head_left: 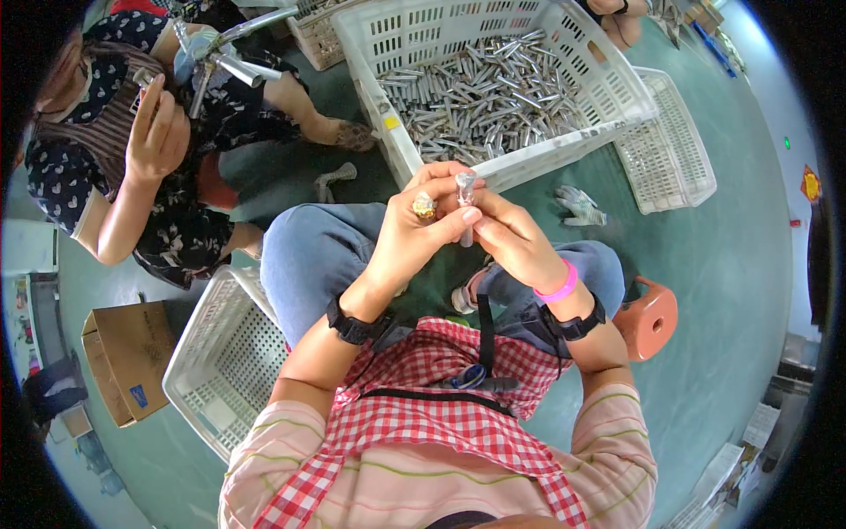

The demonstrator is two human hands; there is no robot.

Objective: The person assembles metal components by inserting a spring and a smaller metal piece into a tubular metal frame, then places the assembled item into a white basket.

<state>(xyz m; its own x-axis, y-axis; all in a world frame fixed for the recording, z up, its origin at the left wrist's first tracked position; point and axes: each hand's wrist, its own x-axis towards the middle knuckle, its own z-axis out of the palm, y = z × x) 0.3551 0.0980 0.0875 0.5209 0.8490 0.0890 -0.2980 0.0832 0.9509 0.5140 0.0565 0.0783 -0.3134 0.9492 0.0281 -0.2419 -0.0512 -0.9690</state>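
Head view:
- Metal piece [466,187], one, silver, small, slender below with a wider head; stood roughly upright between the hands, above the knees.
- Left hand [407,216], bare, with a gold-toned ring [424,205]; pinched the metal piece between thumb and fingers.
- Right hand [520,236], bare, with a pink wristband [560,282] below; fingers bent, tips pinching the same piece from the other side, close against the left.
- White crate [529,167], slotted, large; stood just beyond the hands and held a loose heap of metal tubes [493,93].
- Second white crate [665,167], perforated; lay to the right of the first.
- Glove [580,205], pale; lay on the green floor, right of the hands.
- Stool [646,322], orange; stood beside the right knee.
- White basket [220,361], perforated; stood tilted near the left knee, a cardboard box [128,361] beside it.
- Co-worker's hand [159,132], raised, at the left.
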